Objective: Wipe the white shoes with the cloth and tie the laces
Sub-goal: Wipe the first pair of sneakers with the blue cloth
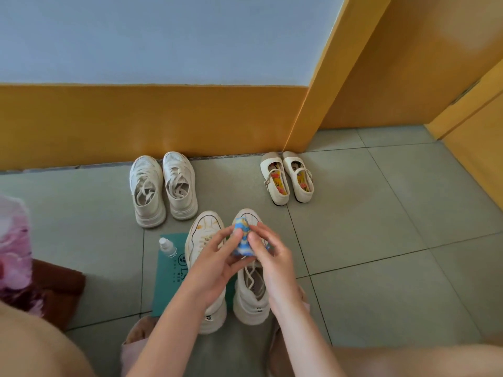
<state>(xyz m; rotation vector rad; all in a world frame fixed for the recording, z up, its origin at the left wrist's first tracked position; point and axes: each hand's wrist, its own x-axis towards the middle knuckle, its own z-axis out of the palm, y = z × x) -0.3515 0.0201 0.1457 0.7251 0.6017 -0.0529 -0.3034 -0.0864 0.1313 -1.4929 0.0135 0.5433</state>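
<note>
Both hands raised together over the near pair of white shoes [251, 292], pinching one small bunched blue-and-yellow cloth [243, 238] between them. Left hand [217, 259] closed on the cloth's left side with thumb and fingertips; right hand [269, 251] closed on its right side, fingers curled round the bundle. Nothing else held.

Directly below and slightly nearer than the cloth: the right shoe of the pair, long axis running near to far, toe pointing away toward the wall, laces [251, 276] lying loose across its tongue. Left shoe [202, 232] parallel beside it, partly hidden under the left forearm. Right hand judged the nearer one for a first downward wipe on the right shoe's toe.

Resting on grey floor tiles [381, 227], with a teal sheet [168, 281] under the left shoe's edge and a small clear spray bottle [167, 247] standing on it, just left of the shoes. Farther off by the yellow wall [136, 123]: a second pair of white sneakers [163, 189] at left, strapped flats [287, 176] at right. Open floor to the right; pink fabric [13, 246] at far left.
</note>
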